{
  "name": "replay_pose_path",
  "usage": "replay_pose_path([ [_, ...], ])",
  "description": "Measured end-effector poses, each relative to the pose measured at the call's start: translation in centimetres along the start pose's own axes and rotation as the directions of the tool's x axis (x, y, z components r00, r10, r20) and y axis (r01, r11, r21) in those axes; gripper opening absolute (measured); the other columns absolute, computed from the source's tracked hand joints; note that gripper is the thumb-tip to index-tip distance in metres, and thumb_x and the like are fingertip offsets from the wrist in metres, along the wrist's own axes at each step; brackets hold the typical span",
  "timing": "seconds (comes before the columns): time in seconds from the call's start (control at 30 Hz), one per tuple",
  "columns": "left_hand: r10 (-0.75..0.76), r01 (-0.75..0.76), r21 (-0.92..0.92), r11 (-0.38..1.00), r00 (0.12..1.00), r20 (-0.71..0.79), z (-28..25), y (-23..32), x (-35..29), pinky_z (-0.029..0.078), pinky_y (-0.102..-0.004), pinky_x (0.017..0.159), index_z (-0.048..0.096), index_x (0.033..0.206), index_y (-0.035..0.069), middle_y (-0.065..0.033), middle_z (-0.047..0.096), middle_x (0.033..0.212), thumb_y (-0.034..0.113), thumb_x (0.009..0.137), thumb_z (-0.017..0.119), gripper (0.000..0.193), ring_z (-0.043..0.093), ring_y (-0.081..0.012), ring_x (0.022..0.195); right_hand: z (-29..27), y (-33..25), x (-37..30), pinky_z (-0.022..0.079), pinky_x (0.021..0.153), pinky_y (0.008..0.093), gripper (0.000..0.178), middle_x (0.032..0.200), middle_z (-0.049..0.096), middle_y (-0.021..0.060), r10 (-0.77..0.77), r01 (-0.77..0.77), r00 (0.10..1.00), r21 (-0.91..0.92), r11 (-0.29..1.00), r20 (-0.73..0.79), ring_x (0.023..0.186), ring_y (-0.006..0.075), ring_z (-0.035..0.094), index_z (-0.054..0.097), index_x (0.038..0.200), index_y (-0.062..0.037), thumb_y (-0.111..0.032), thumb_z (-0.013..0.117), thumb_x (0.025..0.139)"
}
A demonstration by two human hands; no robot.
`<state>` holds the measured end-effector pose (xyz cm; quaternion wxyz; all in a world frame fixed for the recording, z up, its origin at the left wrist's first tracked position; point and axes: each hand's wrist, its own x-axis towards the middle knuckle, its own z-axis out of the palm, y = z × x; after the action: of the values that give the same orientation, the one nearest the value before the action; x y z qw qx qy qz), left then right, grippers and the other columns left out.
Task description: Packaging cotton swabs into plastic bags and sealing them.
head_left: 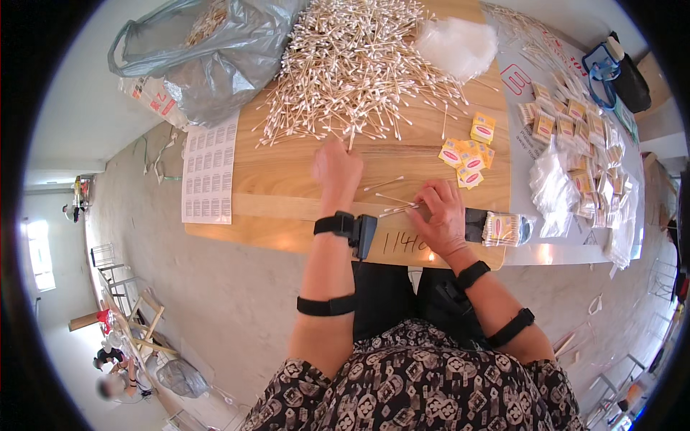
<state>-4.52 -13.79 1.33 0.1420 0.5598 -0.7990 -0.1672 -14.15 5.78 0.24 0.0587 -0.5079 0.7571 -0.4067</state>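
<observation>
A large pile of white-tipped cotton swabs (352, 65) covers the far middle of the wooden table (280, 187). At its near edge my left hand (338, 169) is closed, a little blurred, with a cotton swab (351, 138) at its fingertips. Closer to me, my right hand (441, 215) bends its fingers around the ends of a few cotton swabs (395, 210), whose tips point left. One loose swab (384, 183) lies between the two hands. Beyond my right hand are yellow printed cards (468, 159), loosely stacked. Beside its wrist rests a filled pack of swabs (502, 229).
A grey plastic bag (223, 79) stands far left, above a printed label sheet (208, 172). Clear plastic bags (456, 47) lie by the pile. Rightward, a side surface holds many packed swab packs (575, 129) and clear sleeves (553, 190). Another person (115, 381) is at lower left.
</observation>
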Motion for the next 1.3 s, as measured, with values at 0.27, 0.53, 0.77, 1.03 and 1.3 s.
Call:
replay_pose_path([
  [0.27,0.128,-0.098,-0.124,0.987,0.958,0.256,-2.3,-1.5,-1.4,0.05,-0.039,0.07,0.067,0.081,0.006,-0.0101,0.067,0.082,0.013,0.075,0.07,0.009,0.064,-0.0259,0.078,-0.2,0.3,0.1,0.042,0.08,0.042,0.025,0.095,0.054,0.0088,-0.005,0.005,1.0,-0.008,1.0,0.004,0.091,0.0311,0.053,0.057,0.084,-0.0075,-0.011,0.074,0.066],
  [0.53,0.313,-0.28,-0.172,0.944,0.927,0.206,-1.7,-1.4,-1.4,0.049,-0.0347,0.076,0.066,0.107,0.01,-0.0081,0.06,0.094,-0.002,0.071,0.07,0.038,0.06,-0.023,0.088,-0.1,0.1,0.1,0.042,0.08,0.0421,0.025,0.096,0.054,0.0089,-0.021,0.021,1.0,0.013,1.0,-0.012,0.092,0.0314,0.053,0.057,0.084,-0.0077,-0.012,0.074,0.066],
  [0.77,0.38,-0.348,-0.195,0.917,0.91,0.164,-1.5,-1.4,-1.6,0.049,-0.0348,0.076,0.065,0.12,0.015,-0.0063,0.056,0.088,-0.002,0.07,0.07,0.053,0.057,-0.0228,0.084,-0.1,0.0,0.1,0.042,0.08,0.0421,0.025,0.095,0.053,0.009,0.001,-0.001,1.0,0.009,1.0,0.012,0.09,0.0314,0.052,0.056,0.084,-0.0076,-0.012,0.073,0.067],
  [1.03,0.348,-0.313,-0.226,0.923,0.927,0.137,-1.1,-1.3,-1.8,0.05,-0.0361,0.071,0.064,0.092,0.005,-0.0077,0.062,0.085,0.001,0.074,0.07,0.02,0.06,-0.0231,0.078,-0.4,0.0,0.1,0.042,0.081,0.0422,0.025,0.096,0.053,0.009,-0.011,0.011,1.0,0.007,1.0,0.013,0.091,0.0311,0.053,0.056,0.084,-0.0076,-0.011,0.073,0.065],
  [1.3,0.398,-0.377,-0.196,0.905,0.913,0.083,0.1,0.0,-2.3,0.048,-0.0397,0.071,0.063,0.085,0.006,-0.0076,0.063,0.084,0.007,0.076,0.071,0.012,0.061,-0.0265,0.081,-0.4,-0.1,0.2,0.042,0.08,0.0412,0.025,0.095,0.054,0.0084,-0.028,0.028,0.999,0.002,1.0,0.03,0.092,0.0305,0.054,0.057,0.085,-0.0083,-0.01,0.072,0.064],
])
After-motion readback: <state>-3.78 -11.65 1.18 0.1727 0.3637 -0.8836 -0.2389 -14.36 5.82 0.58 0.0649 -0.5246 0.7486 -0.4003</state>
